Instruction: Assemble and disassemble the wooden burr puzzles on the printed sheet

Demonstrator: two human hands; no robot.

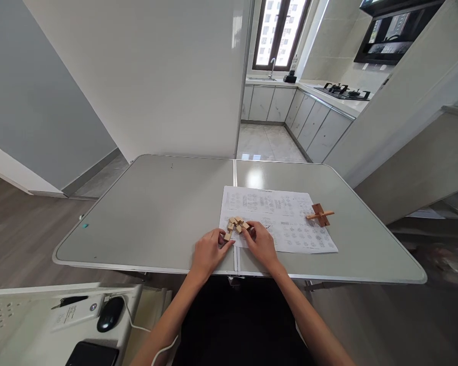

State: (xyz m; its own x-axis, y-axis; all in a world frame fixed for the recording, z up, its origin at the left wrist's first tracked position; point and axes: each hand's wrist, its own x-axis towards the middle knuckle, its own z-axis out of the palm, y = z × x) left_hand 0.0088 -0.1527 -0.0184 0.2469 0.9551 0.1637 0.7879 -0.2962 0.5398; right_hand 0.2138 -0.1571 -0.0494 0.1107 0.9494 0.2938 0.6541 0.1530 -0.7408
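The left hand point(208, 249) is nearly closed, thumb and forefinger pinching the near-left end of the blocks point(231, 221); the right hand point(260, 245) is likewise drawn in, its thumb and fingertips on the far-right end. With a grip only at each end, the middle blocks look the likeliest to go astray: uneven pulling or twisting could swing them the wrong way. If they are separate, they could scatter; whether they are joined, I cannot tell. The fingers also cover part of the end blocks, so a misaligned face there could be missed.

The blocks are small, pale tan wooden cubes with darker shaded sides, set in a crooked, stepped cluster. They sit over the left part of the printed sheet point(252, 198), near the desk's point(175, 203) seam; whether they rest on the paper or are slightly raised is unclear. The sheet seems loose, so a dragging wrist could shift it. Farther right, a reddish-brown piece point(322, 219) with a stick through it lies across the sheet's edge.
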